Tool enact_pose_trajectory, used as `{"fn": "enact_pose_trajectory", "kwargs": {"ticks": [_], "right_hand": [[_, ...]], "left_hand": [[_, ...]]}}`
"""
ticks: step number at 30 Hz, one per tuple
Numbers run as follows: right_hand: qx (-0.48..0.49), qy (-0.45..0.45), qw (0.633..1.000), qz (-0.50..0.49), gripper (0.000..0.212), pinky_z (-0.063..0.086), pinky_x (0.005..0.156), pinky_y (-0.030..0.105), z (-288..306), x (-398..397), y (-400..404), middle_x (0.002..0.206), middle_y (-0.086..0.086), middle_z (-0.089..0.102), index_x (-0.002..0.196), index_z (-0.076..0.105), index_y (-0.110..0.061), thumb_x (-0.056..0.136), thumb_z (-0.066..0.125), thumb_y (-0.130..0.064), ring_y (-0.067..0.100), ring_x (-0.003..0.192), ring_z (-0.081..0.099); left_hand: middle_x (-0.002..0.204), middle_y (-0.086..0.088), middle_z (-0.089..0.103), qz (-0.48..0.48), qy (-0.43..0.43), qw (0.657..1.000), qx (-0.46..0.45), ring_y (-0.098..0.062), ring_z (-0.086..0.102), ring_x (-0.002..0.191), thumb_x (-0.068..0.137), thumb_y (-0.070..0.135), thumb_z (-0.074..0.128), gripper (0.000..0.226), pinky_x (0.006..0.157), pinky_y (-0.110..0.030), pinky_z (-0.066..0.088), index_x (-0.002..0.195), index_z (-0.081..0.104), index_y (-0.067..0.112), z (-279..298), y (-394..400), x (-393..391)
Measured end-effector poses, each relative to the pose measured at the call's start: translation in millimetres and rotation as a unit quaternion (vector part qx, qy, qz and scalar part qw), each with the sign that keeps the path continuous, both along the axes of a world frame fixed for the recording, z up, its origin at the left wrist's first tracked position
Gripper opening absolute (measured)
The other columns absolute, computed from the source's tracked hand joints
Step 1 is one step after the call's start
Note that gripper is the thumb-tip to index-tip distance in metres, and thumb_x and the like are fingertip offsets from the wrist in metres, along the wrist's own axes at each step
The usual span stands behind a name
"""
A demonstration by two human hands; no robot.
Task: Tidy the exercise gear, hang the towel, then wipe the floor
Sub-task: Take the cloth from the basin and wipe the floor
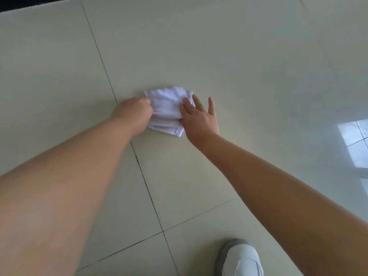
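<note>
A folded white cloth [168, 108] lies on the pale tiled floor [239, 66] in the middle of the view. My left hand [133, 113] is closed on the cloth's left edge, fingers curled into the fabric. My right hand [199, 116] rests flat on the cloth's right side, fingers spread, some on the fabric and some on the tile. Both forearms reach in from the bottom corners.
Dark grout lines [147, 186] cross the floor under my left arm. A white and grey shoe [242, 259] stands at the bottom edge. A bright window reflection [354, 142] glares on the tiles at right. A dark strip [29, 2] runs along the top left corner.
</note>
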State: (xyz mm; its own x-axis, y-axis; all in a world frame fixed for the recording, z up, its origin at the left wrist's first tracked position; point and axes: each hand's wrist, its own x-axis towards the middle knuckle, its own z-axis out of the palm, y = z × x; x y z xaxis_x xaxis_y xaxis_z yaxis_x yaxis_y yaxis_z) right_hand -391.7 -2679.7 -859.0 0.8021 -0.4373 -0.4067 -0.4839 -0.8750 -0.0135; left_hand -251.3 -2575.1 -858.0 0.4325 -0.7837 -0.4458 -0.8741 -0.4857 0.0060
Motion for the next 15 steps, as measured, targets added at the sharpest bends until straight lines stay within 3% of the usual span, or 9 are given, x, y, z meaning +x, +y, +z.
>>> {"fn": "enact_pose_trajectory", "kwargs": {"ticks": [2, 3, 4, 6, 8, 9, 11, 13, 15], "right_hand": [[-0.019, -0.008, 0.998, 0.055, 0.05, 0.006, 0.119, 0.042, -2.7, 4.4, 22.2, 0.154, 0.011, 0.026, 0.141, 0.037, -0.004, 0.095, 0.047, -0.021, 0.023, 0.145, 0.018], [-0.034, -0.013, 0.996, 0.085, 0.051, 0.024, 0.115, 0.038, -3.1, 3.7, 30.9, 0.141, 0.017, 0.046, 0.128, 0.055, -0.001, 0.083, 0.063, -0.023, 0.024, 0.136, 0.039], [-0.044, -0.019, 0.994, 0.101, 0.048, 0.043, 0.103, 0.035, -0.8, 1.9, 36.1, 0.119, 0.016, 0.065, 0.106, 0.071, -0.003, 0.063, 0.078, -0.024, 0.023, 0.117, 0.059], [-0.048, -0.002, 0.989, 0.139, 0.038, 0.056, 0.08, 0.031, 2.8, -5.6, 40.2, 0.086, 0.004, 0.075, 0.072, 0.078, -0.012, 0.036, 0.085, -0.02, 0.019, 0.088, 0.072], [-0.063, 0.014, 0.987, 0.148, 0.033, 0.054, 0.085, 0.03, 13.6, -9.8, 41.0, 0.09, 0.001, 0.074, 0.075, 0.077, -0.014, 0.043, 0.082, -0.02, 0.019, 0.094, 0.07], [-0.057, 0.029, 0.986, 0.151, 0.033, 0.046, 0.098, 0.031, 20.0, -10.9, 43.0, 0.107, 0.003, 0.07, 0.092, 0.074, -0.013, 0.059, 0.077, -0.021, 0.021, 0.11, 0.063], [-0.026, 0.09, 0.983, 0.16, 0.037, 0.019, 0.116, 0.039, 21.6, -15.6, 44.7, 0.144, 0.003, 0.042, 0.128, 0.054, -0.013, 0.092, 0.05, -0.021, 0.024, 0.139, 0.031], [-0.003, 0.116, 0.986, 0.122, 0.04, 0.006, 0.118, 0.042, 29.7, -12.0, 48.6, 0.152, -0.003, 0.028, 0.138, 0.041, -0.019, 0.1, 0.037, -0.029, 0.023, 0.145, 0.013], [0.004, 0.119, 0.99, 0.081, 0.041, 0.003, 0.118, 0.041, 30.0, -7.9, 53.4, 0.152, -0.006, 0.029, 0.139, 0.041, -0.021, 0.101, 0.034, -0.035, 0.02, 0.146, 0.01]], "left_hand": [[0.126, -0.019, 0.056, 0.007, 0.015, 1.0, 0.004, -0.035, 0.055, 0.117, 0.093, 0.006, 0.04, 0.028, 0.093, -0.039, 0.046, 0.115, 0.057, 0.0, -3.0, 21.1, 7.7], [0.126, -0.019, 0.056, 0.013, 0.022, 1.0, 0.008, -0.035, 0.055, 0.117, 0.094, 0.008, 0.039, 0.029, 0.093, -0.039, 0.045, 0.115, 0.057, 0.001, -3.0, 27.5, 8.5], [0.126, -0.019, 0.056, 0.008, 0.023, 1.0, 0.014, -0.034, 0.054, 0.118, 0.094, 0.008, 0.039, 0.029, 0.092, -0.038, 0.045, 0.116, 0.056, 0.0, -2.1, 30.7, 7.9], [0.126, -0.017, 0.056, -0.004, 0.02, 1.0, 0.015, -0.033, 0.053, 0.118, 0.094, 0.007, 0.041, 0.029, 0.092, -0.036, 0.045, 0.118, 0.056, -0.001, -1.2, 33.7, 4.4], [0.128, -0.016, 0.055, -0.019, 0.012, 1.0, 0.011, -0.032, 0.052, 0.121, 0.094, 0.006, 0.043, 0.031, 0.094, -0.034, 0.044, 0.122, 0.054, -0.001, -1.6, 31.3, 2.3], [0.129, -0.015, 0.055, -0.035, 0.006, 0.999, 0.007, -0.031, 0.051, 0.122, 0.094, 0.005, 0.042, 0.032, 0.095, -0.033, 0.043, 0.124, 0.054, -0.001, -1.5, 30.2, 1.6], [0.13, -0.014, 0.054, -0.048, 0.001, 0.999, 0.009, -0.03, 0.05, 0.124, 0.094, 0.003, 0.041, 0.033, 0.097, -0.033, 0.043, 0.125, 0.053, -0.001, -4.5, 30.1, 2.4], [0.131, -0.015, 0.053, -0.054, 0.009, 0.998, 0.013, -0.03, 0.049, 0.125, 0.095, 0.002, 0.041, 0.034, 0.099, -0.033, 0.042, 0.126, 0.052, -0.001, -5.6, 32.3, 1.2], [0.133, -0.015, 0.052, -0.059, 0.017, 0.998, -0.001, -0.029, 0.048, 0.127, 0.096, 0.002, 0.04, 0.033, 0.102, -0.033, 0.04, 0.127, 0.051, -0.001, -2.9, 37.7, -0.5]]}}
